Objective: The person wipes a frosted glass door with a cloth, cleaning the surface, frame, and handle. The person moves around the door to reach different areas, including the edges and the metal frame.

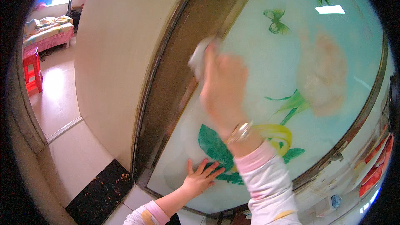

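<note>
My right hand [225, 79], blurred, grips a crumpled white cloth [198, 58] against the left edge of a door's glass panel [275, 72], where it meets the brown frame [175, 59]. A shiny bracelet [241, 132] circles that wrist below the hand. Lower down, my left hand [202, 176] lies on the glass with its fingers spread, over a printed green leaf [214, 142]. Pale blue-green glass carries printed butterflies [276, 22], a yellow flower [281, 134] and a large pinkish bloom [323, 72].
Left of the frame is a beige wall [118, 37]. Beyond an opening are a bed [50, 32] and a red plastic stool [32, 72]. A black speckled floor slab [100, 195] lies at the lower left. A metal latch [332, 160] sits on the door's right edge.
</note>
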A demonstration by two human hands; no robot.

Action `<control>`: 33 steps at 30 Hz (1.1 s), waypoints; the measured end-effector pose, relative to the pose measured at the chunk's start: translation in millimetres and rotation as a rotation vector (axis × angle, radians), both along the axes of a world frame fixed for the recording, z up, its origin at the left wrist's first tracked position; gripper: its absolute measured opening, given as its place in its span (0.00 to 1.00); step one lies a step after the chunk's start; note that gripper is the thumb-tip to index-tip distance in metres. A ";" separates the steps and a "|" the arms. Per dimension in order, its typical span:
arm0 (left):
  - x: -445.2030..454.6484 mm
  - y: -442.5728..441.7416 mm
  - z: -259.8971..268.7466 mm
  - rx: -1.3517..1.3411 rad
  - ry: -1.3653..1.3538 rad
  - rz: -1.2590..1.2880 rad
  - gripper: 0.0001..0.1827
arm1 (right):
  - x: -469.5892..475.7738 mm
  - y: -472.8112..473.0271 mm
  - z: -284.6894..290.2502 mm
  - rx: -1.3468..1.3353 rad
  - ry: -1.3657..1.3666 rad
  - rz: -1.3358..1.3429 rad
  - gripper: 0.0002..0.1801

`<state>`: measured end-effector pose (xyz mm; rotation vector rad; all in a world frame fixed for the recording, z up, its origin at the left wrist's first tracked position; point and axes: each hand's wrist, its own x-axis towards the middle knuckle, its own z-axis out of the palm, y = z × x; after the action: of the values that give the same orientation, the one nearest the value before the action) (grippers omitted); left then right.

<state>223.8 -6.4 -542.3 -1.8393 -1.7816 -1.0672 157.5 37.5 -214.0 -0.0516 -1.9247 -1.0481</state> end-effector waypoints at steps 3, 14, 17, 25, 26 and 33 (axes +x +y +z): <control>-8.0 -12.0 4.6 0.039 -0.042 -0.043 0.37 | 27.2 -4.7 -98.5 -0.220 -0.383 0.096 0.26; -29.8 -58.5 91.1 0.658 -1.483 -0.718 0.27 | 68.0 3.8 -139.8 -0.820 -0.583 0.233 0.23; -41.2 -54.3 107.9 0.681 -1.760 -0.603 0.24 | 77.1 -4.3 -138.7 -0.525 -0.352 0.507 0.25; -109.1 -61.6 193.2 0.881 -1.368 -0.134 0.13 | 165.3 -0.7 -57.8 -0.436 -0.311 0.100 0.30; -129.4 -64.3 227.2 0.996 -1.170 -0.049 0.13 | 173.3 5.4 -52.3 -0.431 -0.156 0.139 0.26; -202.3 -27.3 439.4 1.085 0.042 0.002 0.27 | 181.5 30.7 -62.5 -0.341 -0.240 0.213 0.13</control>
<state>21.5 -33.7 -102.9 -1.1352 -0.8259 -1.5359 338.9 68.1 -276.5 0.0907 -2.2536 -0.5990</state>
